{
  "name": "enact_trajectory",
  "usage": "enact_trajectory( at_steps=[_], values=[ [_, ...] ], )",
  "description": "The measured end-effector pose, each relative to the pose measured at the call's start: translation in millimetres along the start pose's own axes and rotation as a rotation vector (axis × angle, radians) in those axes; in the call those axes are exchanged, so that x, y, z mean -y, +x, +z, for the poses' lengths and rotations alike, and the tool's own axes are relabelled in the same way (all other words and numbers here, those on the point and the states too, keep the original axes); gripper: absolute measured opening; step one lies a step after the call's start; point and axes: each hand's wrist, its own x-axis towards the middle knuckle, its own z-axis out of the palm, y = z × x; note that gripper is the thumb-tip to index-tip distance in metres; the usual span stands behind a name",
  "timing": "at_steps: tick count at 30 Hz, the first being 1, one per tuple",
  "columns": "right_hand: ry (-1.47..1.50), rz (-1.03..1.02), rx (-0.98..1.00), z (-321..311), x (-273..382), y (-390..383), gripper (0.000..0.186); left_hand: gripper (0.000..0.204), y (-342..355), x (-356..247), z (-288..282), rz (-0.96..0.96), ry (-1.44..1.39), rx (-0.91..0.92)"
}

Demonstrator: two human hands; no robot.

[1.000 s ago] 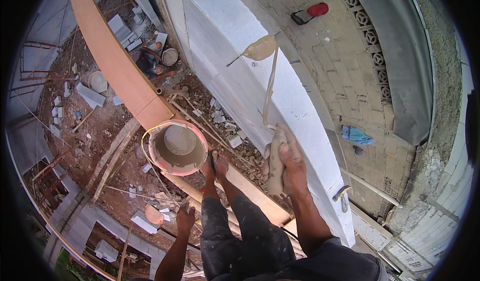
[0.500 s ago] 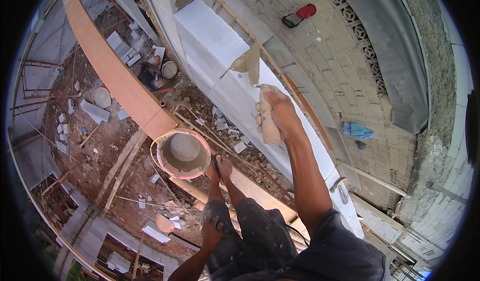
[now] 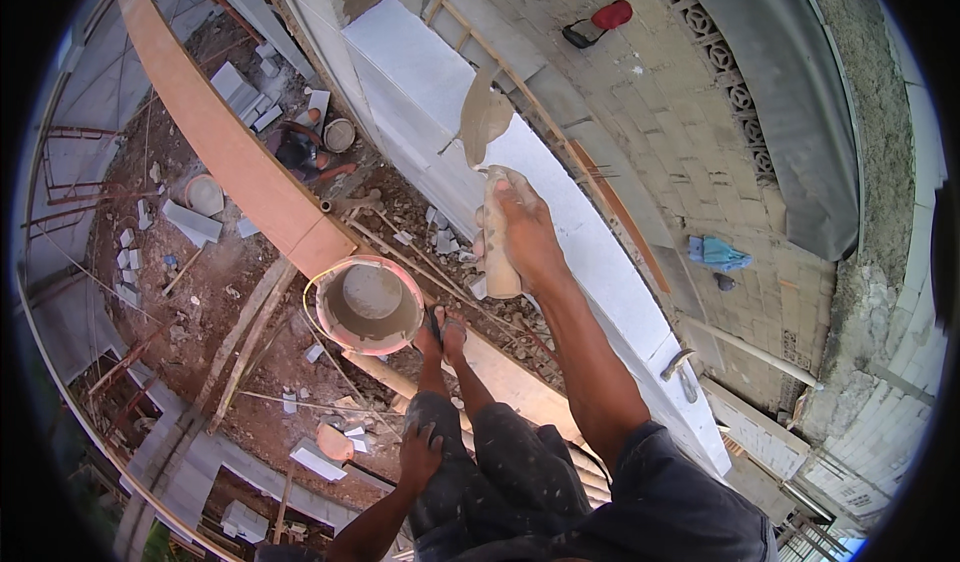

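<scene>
My right hand [image 3: 530,234] is closed round the thick, mortar-smeared handle of a trowel [image 3: 484,127]. Its blade carries grey wet mortar and lies over the pale block wall [image 3: 590,237]; whether it touches the top face I cannot tell. Fingers spread, my left hand [image 3: 420,456] rests on my left thigh near the knee. An orange-rimmed bucket [image 3: 322,312] stands left of my feet, with grey mortar [image 3: 372,290] inside.
I stand on planks [image 3: 500,367] high above rubble-strewn ground. Another long board [image 3: 215,112] runs to the far left. Below, another person [image 3: 297,152] works beside a bucket [image 3: 339,136]. A metal hook-like tool [image 3: 678,364] lies on the wall near my right elbow.
My right hand has shifted left with the trowel, and its handle now overhangs the wall's left side. The blade has turned. My left hand stays on my leg.
</scene>
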Motion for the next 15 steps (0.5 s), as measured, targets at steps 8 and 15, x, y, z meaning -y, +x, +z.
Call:
enact_trajectory(
  at_steps=[8, 15],
  values=[
    [0.298, -0.045, -0.091, -8.0, -63.7, -11.8, 0.03, 0.042, 5.0, -11.9, -1.1, -0.063, 0.016, -0.019],
    [0.49, -0.086, -0.141, 78.7, -46.2, 19.6, 0.023, 0.041, 5.2, -11.0, 1.0, -0.085, -0.004, -0.017]
  ],
)
